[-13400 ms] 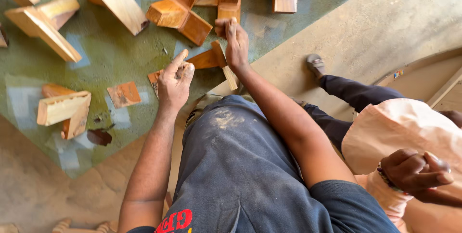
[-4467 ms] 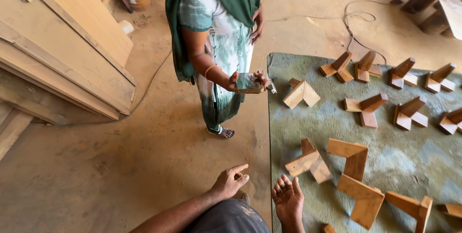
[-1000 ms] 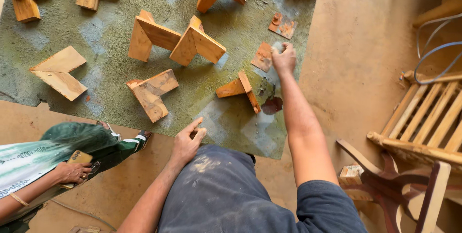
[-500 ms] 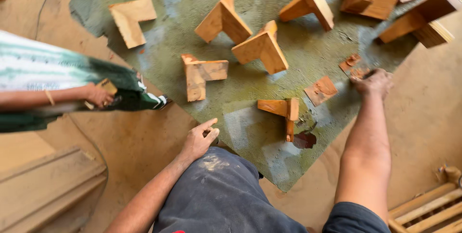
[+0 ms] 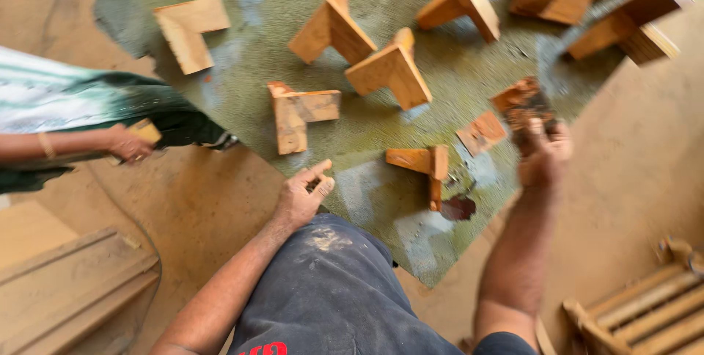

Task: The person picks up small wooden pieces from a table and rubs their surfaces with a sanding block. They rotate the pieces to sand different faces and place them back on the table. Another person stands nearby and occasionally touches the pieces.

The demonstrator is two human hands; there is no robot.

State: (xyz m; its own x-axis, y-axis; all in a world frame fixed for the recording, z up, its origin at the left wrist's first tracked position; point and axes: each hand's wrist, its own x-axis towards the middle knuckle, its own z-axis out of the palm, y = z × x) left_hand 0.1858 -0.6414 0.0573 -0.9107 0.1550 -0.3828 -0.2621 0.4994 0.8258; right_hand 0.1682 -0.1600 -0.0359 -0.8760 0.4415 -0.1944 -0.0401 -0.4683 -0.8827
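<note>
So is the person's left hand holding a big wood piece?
No, the left hand hangs over the bare floor, fingers curled, with no wood piece in it.

**Small wooden piece lifted at the mat's right edge**

A small flat reddish-brown wooden piece (image 5: 522, 98) sits in the fingers of the right hand (image 5: 541, 155), raised above the right edge of the green mottled mat (image 5: 477, 61). It is blurred, so its exact outline cannot be told; its surface looks rough and darker than the pale joined blocks. A second small flat reddish-brown wooden square (image 5: 482, 133) lies flat on the mat just to the left of that hand, tilted diagonally. An L-shaped orange-brown wooden bracket (image 5: 423, 165) lies on the mat near it, closer to the person. The left hand (image 5: 299, 197) hangs loosely curled, with something small and indistinct between thumb and fingers.
</note>
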